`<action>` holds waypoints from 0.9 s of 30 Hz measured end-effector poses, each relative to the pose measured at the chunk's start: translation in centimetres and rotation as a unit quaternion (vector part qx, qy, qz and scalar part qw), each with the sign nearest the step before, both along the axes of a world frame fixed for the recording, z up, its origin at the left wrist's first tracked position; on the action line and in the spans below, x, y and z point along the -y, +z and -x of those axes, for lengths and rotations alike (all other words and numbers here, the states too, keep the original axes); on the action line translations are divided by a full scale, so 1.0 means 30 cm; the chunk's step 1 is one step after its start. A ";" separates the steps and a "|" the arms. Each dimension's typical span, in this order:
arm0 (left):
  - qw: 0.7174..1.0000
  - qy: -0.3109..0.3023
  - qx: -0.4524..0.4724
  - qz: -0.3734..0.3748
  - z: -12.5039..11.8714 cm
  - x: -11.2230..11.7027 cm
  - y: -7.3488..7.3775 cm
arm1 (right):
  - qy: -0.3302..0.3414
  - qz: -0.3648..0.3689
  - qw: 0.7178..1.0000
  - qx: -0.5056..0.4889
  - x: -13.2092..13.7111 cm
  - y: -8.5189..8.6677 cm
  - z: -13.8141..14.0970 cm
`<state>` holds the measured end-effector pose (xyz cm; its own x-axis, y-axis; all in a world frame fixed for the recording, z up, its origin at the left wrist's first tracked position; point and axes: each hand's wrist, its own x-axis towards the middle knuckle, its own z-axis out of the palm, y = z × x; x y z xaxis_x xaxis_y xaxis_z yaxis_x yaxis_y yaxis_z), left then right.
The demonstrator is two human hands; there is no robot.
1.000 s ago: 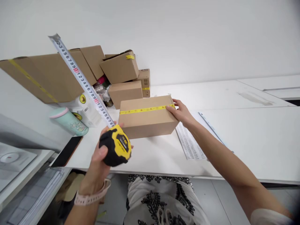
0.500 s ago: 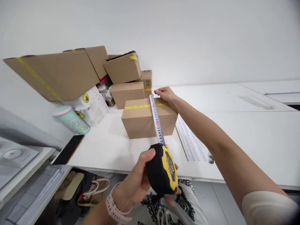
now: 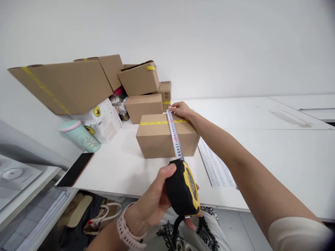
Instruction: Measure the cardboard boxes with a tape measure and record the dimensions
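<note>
My left hand [image 3: 157, 190] is closed around the black and yellow case of a tape measure [image 3: 181, 188], in front of the table edge. Its white blade [image 3: 174, 136] runs out away from me, over the top of a closed cardboard box [image 3: 154, 130] with a yellow tape strip. At the far end, my right hand [image 3: 182, 109] pinches the blade's tip between thumb and fingers, just past the box's back edge. The right forearm reaches over the box's right end.
More cardboard boxes [image 3: 143, 106] are stacked behind and to the left. A mint tumbler [image 3: 81, 136], a white carton [image 3: 106, 120] and a dark flat object [image 3: 76, 169] stand or lie at left. A printed sheet [image 3: 216, 167] lies under my right forearm on the white table [image 3: 274, 167].
My right fingers have closed on the blade's tip, where they were held apart beside it before. The view has shifted slightly.
</note>
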<state>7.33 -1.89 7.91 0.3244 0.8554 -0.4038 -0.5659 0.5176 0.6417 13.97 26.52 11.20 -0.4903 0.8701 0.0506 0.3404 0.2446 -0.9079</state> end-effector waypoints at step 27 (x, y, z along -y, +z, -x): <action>0.999 -0.002 0.025 0.044 -0.007 0.119 -0.091 | -0.015 -0.101 0.989 0.104 -0.167 -0.084 0.064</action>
<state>7.53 -5.47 5.18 0.3505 0.8159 -0.4598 -0.5940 0.5732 0.5645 12.05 31.52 8.68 -0.4824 0.8669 0.1260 0.5250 0.4012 -0.7506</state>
